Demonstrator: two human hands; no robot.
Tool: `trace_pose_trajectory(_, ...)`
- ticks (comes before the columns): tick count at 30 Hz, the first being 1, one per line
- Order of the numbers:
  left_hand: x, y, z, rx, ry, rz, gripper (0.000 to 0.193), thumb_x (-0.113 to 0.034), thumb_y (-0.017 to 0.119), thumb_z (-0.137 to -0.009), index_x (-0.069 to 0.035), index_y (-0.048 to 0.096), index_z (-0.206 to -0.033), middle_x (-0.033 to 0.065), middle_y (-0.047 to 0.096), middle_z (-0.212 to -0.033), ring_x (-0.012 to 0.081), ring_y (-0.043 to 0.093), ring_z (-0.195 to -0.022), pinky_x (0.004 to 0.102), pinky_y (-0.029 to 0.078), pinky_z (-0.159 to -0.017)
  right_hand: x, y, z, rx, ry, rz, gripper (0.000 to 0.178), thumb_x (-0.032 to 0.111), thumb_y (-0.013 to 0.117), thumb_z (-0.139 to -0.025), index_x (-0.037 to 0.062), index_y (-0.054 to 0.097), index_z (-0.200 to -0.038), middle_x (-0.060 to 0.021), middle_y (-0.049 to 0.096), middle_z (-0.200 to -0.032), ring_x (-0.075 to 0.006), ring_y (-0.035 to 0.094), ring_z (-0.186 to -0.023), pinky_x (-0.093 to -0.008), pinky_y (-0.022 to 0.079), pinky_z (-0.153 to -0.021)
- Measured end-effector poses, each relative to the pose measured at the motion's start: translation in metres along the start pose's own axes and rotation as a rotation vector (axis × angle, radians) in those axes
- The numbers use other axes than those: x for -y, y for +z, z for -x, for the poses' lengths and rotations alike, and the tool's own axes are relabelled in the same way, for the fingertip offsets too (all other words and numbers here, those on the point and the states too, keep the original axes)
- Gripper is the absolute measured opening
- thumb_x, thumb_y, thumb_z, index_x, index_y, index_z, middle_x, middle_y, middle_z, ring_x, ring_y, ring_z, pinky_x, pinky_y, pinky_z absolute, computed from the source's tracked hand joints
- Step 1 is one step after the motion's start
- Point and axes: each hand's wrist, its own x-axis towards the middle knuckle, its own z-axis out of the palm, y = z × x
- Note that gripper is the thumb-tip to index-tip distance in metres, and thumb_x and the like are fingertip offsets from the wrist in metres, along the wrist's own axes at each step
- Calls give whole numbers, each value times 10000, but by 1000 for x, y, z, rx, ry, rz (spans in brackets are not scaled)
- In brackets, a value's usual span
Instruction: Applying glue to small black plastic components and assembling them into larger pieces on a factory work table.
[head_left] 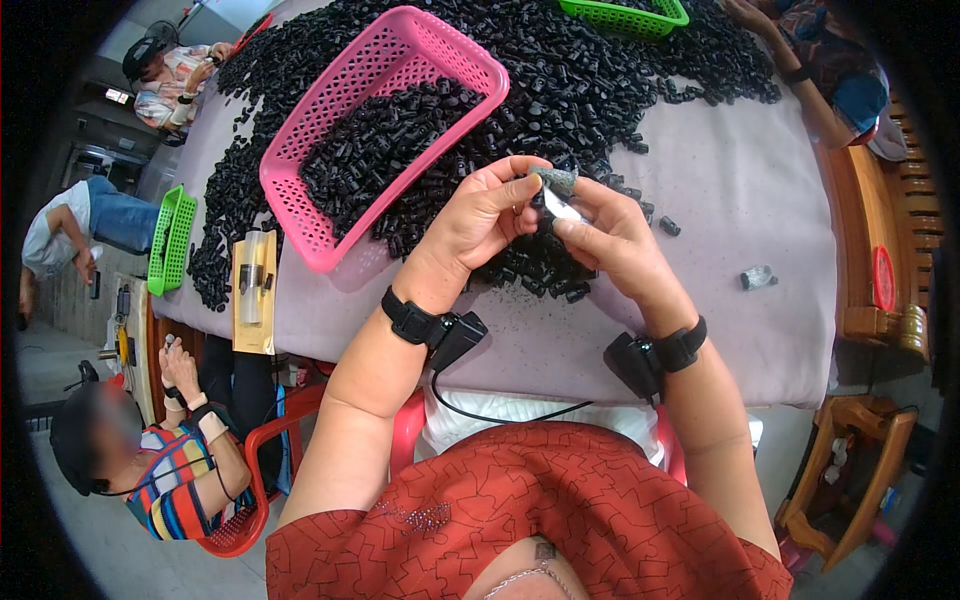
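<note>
My left hand (pixel 488 212) and my right hand (pixel 612 238) meet over the near edge of a heap of small black plastic parts (pixel 570 100). Pinched at my left fingertips is a small grey-green piece (pixel 556 180) with a rough-looking surface. Between the thumb and fingers of my right hand is a bright, flat, blade-like piece (pixel 563 208), close against the grey-green one. Whether the two touch is hard to see, and the fingers hide part of both. A similar grey and black piece (pixel 758 277) lies alone on the cloth to the right.
A pink perforated basket (pixel 325 248), tilted and part filled with black parts, stands left of my hands. Green baskets (pixel 172 240) are at the left edge and far side. A yellow packet (pixel 254 335) lies near the left edge. Other people (pixel 165 450) sit or stand around the table.
</note>
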Motion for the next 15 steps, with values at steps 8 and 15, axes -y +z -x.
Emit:
trace_pose_trajectory(8, -4, 8, 7, -16, 39, -39, 259, -101, 694, -873, -44, 596, -1106, 32, 668, -850, 81, 629, -628, 207, 540, -573, 0, 0, -1, -112, 20, -68, 282, 139, 628, -917, 19, 587, -1169, 58, 536, -728, -2, 419, -566, -168, 298, -465)
trace_pose_trajectory(15, -53, 44, 29, -449, 915, -943, 123, 9, 666, -861, -11, 670, -983, 13, 661, -862, 65, 602, -707, 198, 494, -641, -7, -8, -9, -259, -52, -125, 145, 140, 617, -925, 32, 587, -1016, 50, 516, -680, -8, 414, -526, -169, 287, -448)
